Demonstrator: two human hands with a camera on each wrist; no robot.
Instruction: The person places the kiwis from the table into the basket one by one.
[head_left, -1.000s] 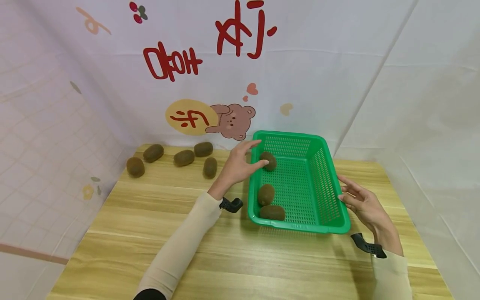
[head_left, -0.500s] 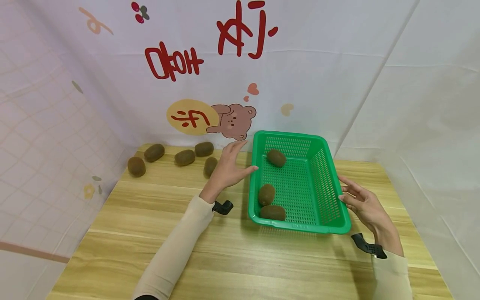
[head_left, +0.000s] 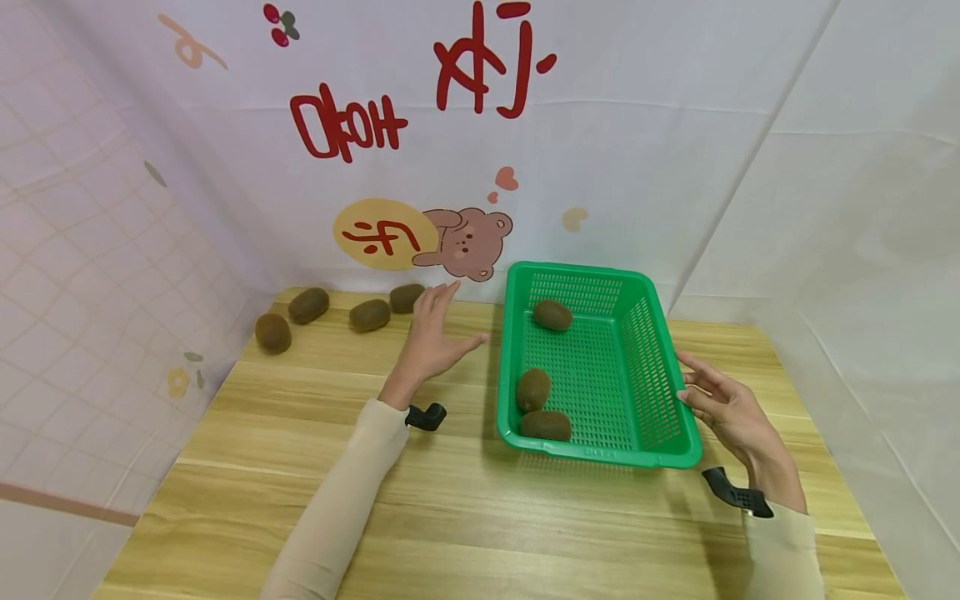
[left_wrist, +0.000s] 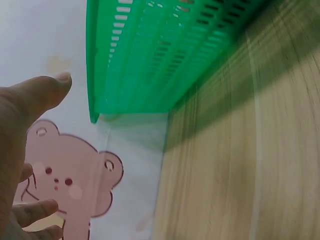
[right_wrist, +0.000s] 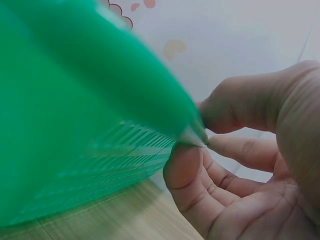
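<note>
In the head view my left hand is in the air left of the green plastic basket, thumb and fingers spread with nothing between them. A brown kiwi lies just beyond its fingertips, partly covered by them. Inside the basket are three kiwis: one near the back, two at the front left. My right hand pinches the basket's right rim between thumb and fingers. In the right wrist view those fingers are curled at the rim.
More kiwis lie at the table's back left, one near the middle and two by the left corner. A white printed cloth hangs behind the wooden table. Black wrist-camera mounts sit on both wrists.
My left hand has moved left from above the basket's left side, leaving a kiwi there that rolled slightly right. The hand now covers a kiwi seen earlier. My right hand stays at the rim.
</note>
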